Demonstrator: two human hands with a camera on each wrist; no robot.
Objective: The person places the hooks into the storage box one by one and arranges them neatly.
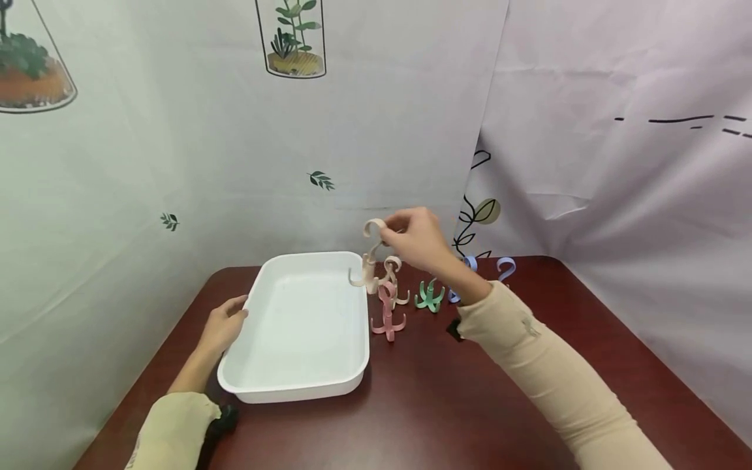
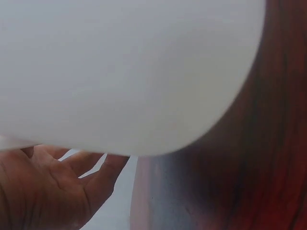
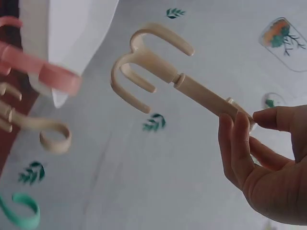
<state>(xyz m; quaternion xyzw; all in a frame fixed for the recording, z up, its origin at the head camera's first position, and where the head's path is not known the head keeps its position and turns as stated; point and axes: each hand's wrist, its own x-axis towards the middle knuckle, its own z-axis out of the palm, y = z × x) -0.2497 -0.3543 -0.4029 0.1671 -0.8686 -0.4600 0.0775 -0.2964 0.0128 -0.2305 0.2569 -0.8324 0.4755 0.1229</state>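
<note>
My right hand (image 1: pixel 416 238) pinches a beige four-prong hanging hook (image 1: pixel 370 271) near its curved top. The hook is held up by the right rim of a white tray (image 1: pixel 299 388), prongs downward. In the right wrist view the same hook (image 3: pixel 153 64) slants from the fingertips, its prongs away from the hand. My left hand (image 1: pixel 223 326) is at the tray's left side, fingers touching near the rim. In the left wrist view the tray wall (image 2: pixel 120 86) covers the fingertips of the left hand (image 2: pixel 53 187).
Right of the tray stand a pink hook (image 1: pixel 388 316), another beige hook (image 1: pixel 395 277) and a green hook (image 1: pixel 431 297). Blue hooks (image 1: pixel 506 264) are partly hidden behind the right forearm. All are on the dark red table (image 1: pixel 423 405), with fabric hung around it.
</note>
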